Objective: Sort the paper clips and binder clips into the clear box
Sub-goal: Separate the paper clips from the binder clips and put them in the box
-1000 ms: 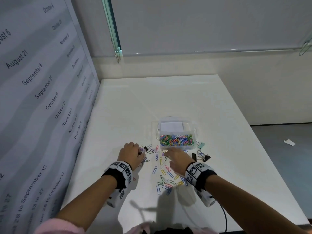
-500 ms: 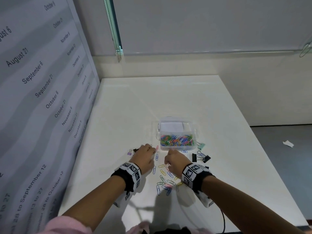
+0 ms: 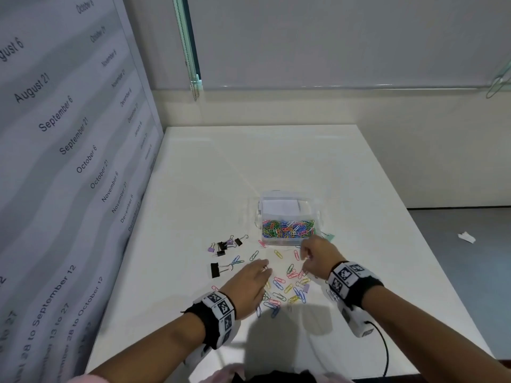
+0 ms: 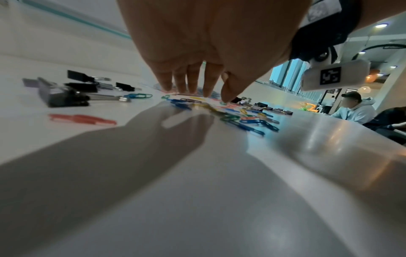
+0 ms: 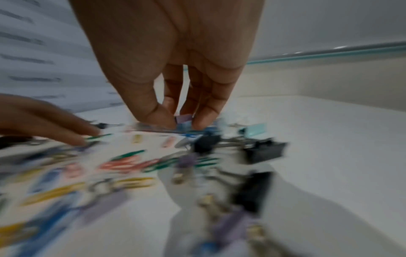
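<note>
The clear box (image 3: 318, 217) stands mid-table, its near compartment full of coloured paper clips (image 3: 287, 228). More paper clips (image 3: 279, 288) lie scattered in front of it, between my hands. My left hand (image 3: 264, 268) lies flat with straight fingers, its tips touching the table among the clips (image 4: 184, 102). My right hand (image 3: 304, 258) hovers just in front of the box and pinches a small purple binder clip (image 5: 184, 118) between thumb and fingers. Several binder clips (image 3: 224, 246), black and purple, lie left of the box, and a larger black one (image 3: 214, 269) lies nearer me.
A teal binder clip (image 3: 329, 236) lies at the box's right front corner. Black binder clips (image 5: 263, 151) lie under my right wrist. A printed panel (image 3: 69, 161) walls the table's left side. A cable (image 3: 384, 346) runs off the near right edge.
My left hand let go of the binder clips at the left and slid right onto the paper clips, fingers now straight. My right hand moved forward and right towards the box.
</note>
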`<action>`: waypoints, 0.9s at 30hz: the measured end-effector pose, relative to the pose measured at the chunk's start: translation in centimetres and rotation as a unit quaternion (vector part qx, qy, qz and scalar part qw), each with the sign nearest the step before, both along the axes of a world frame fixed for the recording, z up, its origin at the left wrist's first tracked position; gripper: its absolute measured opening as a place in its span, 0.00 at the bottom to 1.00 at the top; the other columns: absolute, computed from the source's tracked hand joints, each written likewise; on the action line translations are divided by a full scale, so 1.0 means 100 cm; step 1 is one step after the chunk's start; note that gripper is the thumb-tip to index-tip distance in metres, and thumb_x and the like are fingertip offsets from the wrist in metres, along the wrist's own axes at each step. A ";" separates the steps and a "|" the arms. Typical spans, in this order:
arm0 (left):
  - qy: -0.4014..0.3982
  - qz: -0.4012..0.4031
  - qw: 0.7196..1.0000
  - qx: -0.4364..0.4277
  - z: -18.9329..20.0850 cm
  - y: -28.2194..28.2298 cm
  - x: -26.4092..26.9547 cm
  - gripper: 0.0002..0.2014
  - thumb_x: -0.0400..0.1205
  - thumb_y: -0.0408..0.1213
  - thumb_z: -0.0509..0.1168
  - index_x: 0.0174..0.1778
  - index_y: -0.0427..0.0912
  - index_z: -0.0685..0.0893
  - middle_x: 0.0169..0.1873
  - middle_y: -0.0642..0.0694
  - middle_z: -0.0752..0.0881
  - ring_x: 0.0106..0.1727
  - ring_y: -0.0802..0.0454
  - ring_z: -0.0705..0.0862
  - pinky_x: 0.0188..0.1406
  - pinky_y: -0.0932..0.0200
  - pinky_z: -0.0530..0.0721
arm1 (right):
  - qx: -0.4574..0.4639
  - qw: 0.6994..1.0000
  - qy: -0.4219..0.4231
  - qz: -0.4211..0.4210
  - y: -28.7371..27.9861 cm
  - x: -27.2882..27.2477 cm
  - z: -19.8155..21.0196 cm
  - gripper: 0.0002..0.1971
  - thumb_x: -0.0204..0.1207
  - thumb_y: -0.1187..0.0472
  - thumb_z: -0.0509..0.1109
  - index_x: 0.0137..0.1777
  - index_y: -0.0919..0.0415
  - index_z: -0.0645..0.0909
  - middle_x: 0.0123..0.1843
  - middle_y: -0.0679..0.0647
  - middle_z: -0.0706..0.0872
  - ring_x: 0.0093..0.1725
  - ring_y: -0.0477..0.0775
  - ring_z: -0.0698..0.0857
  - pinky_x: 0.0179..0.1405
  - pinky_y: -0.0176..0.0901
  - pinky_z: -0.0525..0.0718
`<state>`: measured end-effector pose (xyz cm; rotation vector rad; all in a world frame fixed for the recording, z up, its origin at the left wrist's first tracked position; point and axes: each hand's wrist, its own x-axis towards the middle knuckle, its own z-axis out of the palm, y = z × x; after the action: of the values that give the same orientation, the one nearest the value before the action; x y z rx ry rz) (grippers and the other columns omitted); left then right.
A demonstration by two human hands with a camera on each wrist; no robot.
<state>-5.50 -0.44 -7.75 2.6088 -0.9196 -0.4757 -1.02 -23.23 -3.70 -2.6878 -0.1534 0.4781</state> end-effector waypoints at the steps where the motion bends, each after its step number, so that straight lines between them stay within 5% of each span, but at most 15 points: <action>1: -0.008 0.009 1.000 0.020 0.001 0.003 0.001 0.36 0.76 0.49 0.36 0.79 0.36 0.61 0.81 0.38 0.57 0.83 0.43 0.56 0.85 0.50 0.54 | -0.011 1.000 -0.001 -0.015 -0.008 0.003 0.002 0.08 0.62 0.71 0.68 0.35 0.56 0.76 0.36 0.44 0.72 0.37 0.46 0.74 0.29 0.30 0.65; 6: 0.008 0.081 0.986 0.145 0.001 0.016 0.001 0.36 0.80 0.52 0.38 0.82 0.36 0.43 0.83 0.40 0.42 0.85 0.44 0.42 0.83 0.46 0.42 | -0.057 0.998 -0.001 -0.033 -0.030 0.005 0.006 0.13 0.65 0.68 0.65 0.27 0.50 0.69 0.39 0.51 0.76 0.48 0.59 0.80 0.38 0.38 0.68; 8: 0.033 0.094 0.979 0.179 -0.003 0.021 -0.003 0.43 0.74 0.59 0.34 0.81 0.35 0.39 0.83 0.39 0.38 0.84 0.43 0.38 0.82 0.42 0.39 | -0.043 0.999 -0.021 -0.012 -0.022 0.001 0.006 0.05 0.67 0.66 0.67 0.37 0.54 0.79 0.42 0.51 0.78 0.52 0.57 0.79 0.43 0.38 0.72; 11: 0.037 0.084 0.976 0.196 -0.005 0.022 -0.008 0.50 0.65 0.64 0.27 0.81 0.35 0.38 0.82 0.39 0.36 0.84 0.42 0.37 0.80 0.38 0.36 | -0.030 0.998 -0.029 0.045 -0.002 -0.006 0.000 0.09 0.72 0.61 0.67 0.52 0.58 0.81 0.55 0.53 0.81 0.61 0.53 0.76 0.61 0.42 0.75; 15: 0.026 0.029 0.978 0.206 -0.002 0.015 -0.013 0.43 0.77 0.64 0.35 0.80 0.36 0.36 0.82 0.39 0.36 0.84 0.43 0.35 0.79 0.37 0.32 | -0.054 0.995 -0.005 0.085 0.021 -0.015 -0.019 0.22 0.77 0.56 0.61 0.71 0.60 0.69 0.75 0.57 0.69 0.75 0.56 0.66 0.77 0.48 0.66; 18: 0.043 -0.005 0.981 0.187 0.002 0.007 -0.015 0.42 0.82 0.62 0.45 0.80 0.36 0.35 0.82 0.40 0.35 0.83 0.45 0.34 0.79 0.40 0.31 | -0.048 0.995 -0.008 0.087 0.030 -0.027 -0.028 0.26 0.79 0.55 0.59 0.75 0.62 0.63 0.79 0.58 0.61 0.79 0.58 0.60 0.80 0.48 0.60; 27: 0.087 0.025 0.984 0.155 0.027 -0.013 0.036 0.36 0.86 0.50 0.48 0.81 0.35 0.37 0.82 0.40 0.36 0.84 0.45 0.36 0.83 0.46 0.41 | 0.043 0.988 0.008 0.147 0.037 -0.062 -0.029 0.24 0.72 0.66 0.58 0.69 0.58 0.74 0.72 0.57 0.72 0.73 0.56 0.69 0.76 0.46 0.68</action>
<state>-1.88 -1.75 -5.09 2.7982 -0.7743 -0.8804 -7.18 -19.53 -6.60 -2.5858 -0.5586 0.5670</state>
